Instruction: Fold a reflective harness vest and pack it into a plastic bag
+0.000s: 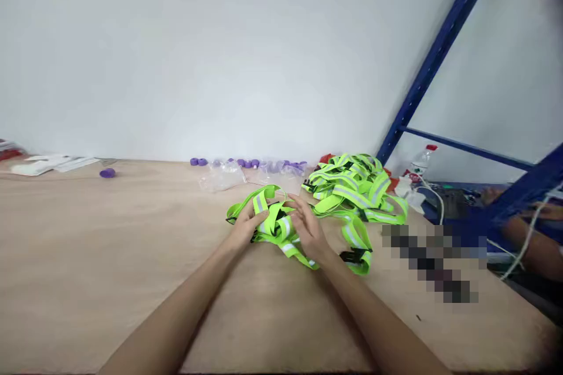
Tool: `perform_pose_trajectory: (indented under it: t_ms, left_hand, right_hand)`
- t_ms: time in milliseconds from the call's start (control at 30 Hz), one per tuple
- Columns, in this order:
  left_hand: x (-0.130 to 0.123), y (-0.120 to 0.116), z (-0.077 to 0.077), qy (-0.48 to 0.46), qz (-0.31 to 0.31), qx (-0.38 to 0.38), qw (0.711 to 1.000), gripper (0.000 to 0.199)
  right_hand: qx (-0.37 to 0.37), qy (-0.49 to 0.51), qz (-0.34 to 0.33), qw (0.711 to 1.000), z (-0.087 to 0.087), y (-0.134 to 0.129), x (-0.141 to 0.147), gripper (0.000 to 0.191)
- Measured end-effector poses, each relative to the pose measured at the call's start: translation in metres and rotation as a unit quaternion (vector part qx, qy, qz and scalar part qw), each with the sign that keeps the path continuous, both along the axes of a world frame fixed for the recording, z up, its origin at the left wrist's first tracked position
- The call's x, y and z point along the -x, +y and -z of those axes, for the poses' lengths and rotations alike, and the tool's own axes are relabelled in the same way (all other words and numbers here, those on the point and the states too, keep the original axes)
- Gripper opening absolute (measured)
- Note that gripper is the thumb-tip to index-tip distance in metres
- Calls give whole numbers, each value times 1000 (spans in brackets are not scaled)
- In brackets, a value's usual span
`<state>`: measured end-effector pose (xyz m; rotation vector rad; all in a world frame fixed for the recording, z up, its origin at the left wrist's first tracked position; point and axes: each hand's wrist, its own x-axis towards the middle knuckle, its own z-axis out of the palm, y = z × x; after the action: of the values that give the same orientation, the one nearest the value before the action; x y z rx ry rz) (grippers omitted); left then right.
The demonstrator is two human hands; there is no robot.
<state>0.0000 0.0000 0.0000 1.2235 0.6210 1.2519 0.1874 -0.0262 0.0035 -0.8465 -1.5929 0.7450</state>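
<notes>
Between my hands lies a bunched neon-yellow reflective strap (pixel 285 227) with silver stripes and black plastic buckles. My left hand (pixel 247 224) grips its left side, thumb on top and the other fingers partly hidden behind the webbing. My right hand (pixel 309 231) is at the bunch's right side, its fingers bent inward against the webbing; their tips are partly hidden. To the right of that hand, a loop of strap with a black buckle (pixel 354 255) rests on the table. Farther back sits a large tangled pile of similar reflective straps (pixel 352 184).
Clear plastic bags (pixel 224 176) and small purple rolls (pixel 248 163) line the wall side of the wooden table (pixel 109 269). White packets (pixel 55 164) lie far left. A blue metal frame (pixel 433 64) rises at right, near a red-capped bottle (pixel 424 161) and another person's arm (pixel 534 243).
</notes>
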Motion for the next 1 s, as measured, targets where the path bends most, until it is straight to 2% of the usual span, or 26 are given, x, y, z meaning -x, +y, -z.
perform_pose_trajectory:
  t_ms: [100, 167, 267, 367, 467, 533, 600, 633, 667, 700, 767, 800, 833, 900, 933, 1000]
  left_hand:
    - [-6, -1, 1, -27, -9, 8, 1000, 46]
    - [-9, -1, 2, -39, -12, 11, 999, 46]
    - [-13, 0, 3, -34, -5, 9, 999, 44]
    - [-12, 5, -1, -59, -41, 48, 996, 45]
    - [-1, 7, -13, -80, -139, 46, 986, 49]
    - [8, 1, -25, -68, -208, -26, 975, 48]
    - [12, -15, -38, -28, -255, -135, 957, 51]
    - [9, -26, -43, 13, -255, -196, 947, 52]
    - [3, -37, -47, 69, -233, -253, 936, 50]
    - [-6, -49, -48, 137, -184, -300, 926, 44]
    - [-30, -69, -44, 281, -35, -347, 894, 24]
    - [-43, -76, -40, 341, 32, -365, 866, 15]
    - [-56, -81, -35, 391, 72, -381, 835, 21]
    - [-80, -85, -25, 462, 126, -400, 781, 49]
    - [-90, -86, -22, 486, 132, -410, 760, 58]
    - [-107, -85, -19, 509, 125, -431, 735, 59]
  right_hand:
    - [-31, -26, 38, 998, 0, 3, -3, 36]
    - [-105, -111, 47, 987, -3, 4, -5, 36]
    - [-230, -260, 50, 936, -8, 5, -7, 37]
    - [-271, -338, 55, 900, -22, 6, -10, 37]
    - [-237, -433, 77, 866, -56, 7, -12, 30]
    - [-190, -511, 119, 830, -90, 9, -11, 12]
    - [-142, -559, 145, 804, -128, 11, -8, 12]
    - [-128, -578, 150, 792, -146, 12, -6, 14]
    - [-120, -588, 158, 784, -163, 14, -3, 15]
    - [-119, -592, 169, 779, -179, 15, -1, 18]
    - [-126, -597, 188, 770, -204, 16, 4, 22]
    - [-134, -593, 196, 769, -214, 16, 6, 22]
    - [-141, -587, 202, 771, -222, 16, 8, 21]
    - [-157, -565, 211, 782, -235, 15, 10, 18]
    - [-167, -551, 212, 789, -240, 15, 12, 16]
    - [-192, -526, 207, 802, -250, 14, 15, 12]
